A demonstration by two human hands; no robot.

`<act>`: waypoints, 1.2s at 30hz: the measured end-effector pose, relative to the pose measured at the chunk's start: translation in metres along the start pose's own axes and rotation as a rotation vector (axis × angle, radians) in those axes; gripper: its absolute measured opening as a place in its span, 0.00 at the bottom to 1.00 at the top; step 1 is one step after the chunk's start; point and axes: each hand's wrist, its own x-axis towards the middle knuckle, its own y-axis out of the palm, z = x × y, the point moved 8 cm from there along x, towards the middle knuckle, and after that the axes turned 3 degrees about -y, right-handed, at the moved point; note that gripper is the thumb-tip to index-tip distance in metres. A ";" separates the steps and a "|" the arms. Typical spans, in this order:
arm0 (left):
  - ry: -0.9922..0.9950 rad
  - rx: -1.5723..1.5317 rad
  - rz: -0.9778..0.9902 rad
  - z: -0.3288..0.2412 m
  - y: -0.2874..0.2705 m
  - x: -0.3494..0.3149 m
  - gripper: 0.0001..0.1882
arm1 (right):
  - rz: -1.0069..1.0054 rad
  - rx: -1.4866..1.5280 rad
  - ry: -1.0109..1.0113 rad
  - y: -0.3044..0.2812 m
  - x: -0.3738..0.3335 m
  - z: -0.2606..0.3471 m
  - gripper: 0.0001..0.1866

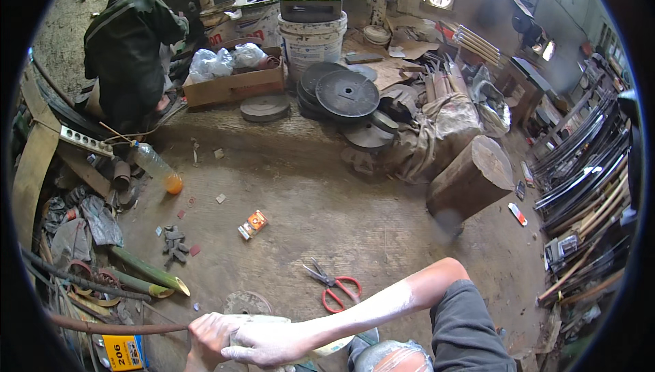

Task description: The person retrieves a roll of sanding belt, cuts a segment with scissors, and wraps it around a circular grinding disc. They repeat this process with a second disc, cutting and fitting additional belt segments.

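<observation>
My left hand (207, 336) is closed in a fist at the lower left, at the end of a long brown rod (123, 327) that runs off to the left. Right beside it, partly overlapping, my dusty right hand (269, 342) is closed too, its forearm crossing from the right. A pale, flat-looking piece (263, 319) shows behind the knuckles and under the forearm; what the right fingers grip is hidden. Scissors with red handles (334, 287) lie on the floor just beyond my right forearm, blades apart.
A small orange-and-white box (253, 224) and grey gloves (175, 244) lie on the floor. Cut bamboo (150, 273) and a bottle (155, 166) are left; a log stump (471, 177) and bundled rods (587, 181) right. Grinding discs (346, 93) stand behind. Another person (126, 58) crouches far left.
</observation>
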 end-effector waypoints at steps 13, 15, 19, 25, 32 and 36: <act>-0.556 -0.523 -0.550 0.091 0.037 -0.075 0.21 | -0.795 0.546 0.754 -0.196 -0.350 -0.065 0.23; -0.581 -0.574 -0.513 0.110 0.059 -0.049 0.23 | -0.986 0.541 0.620 -0.187 -0.327 -0.082 0.20; -0.798 -0.865 -0.499 0.150 0.065 -0.022 0.27 | -1.276 0.780 0.356 -0.174 -0.261 -0.089 0.18; -1.064 -1.337 -0.713 0.191 0.041 -0.036 0.31 | -0.833 0.704 0.504 -0.107 -0.148 -0.158 0.31; -1.112 -1.158 -0.594 0.197 0.071 -0.047 0.41 | -0.877 -0.005 0.101 -0.076 -0.098 -0.145 0.41; -0.887 -1.321 -0.168 0.135 0.113 -0.011 0.45 | -0.746 0.148 0.022 -0.069 -0.078 -0.131 0.40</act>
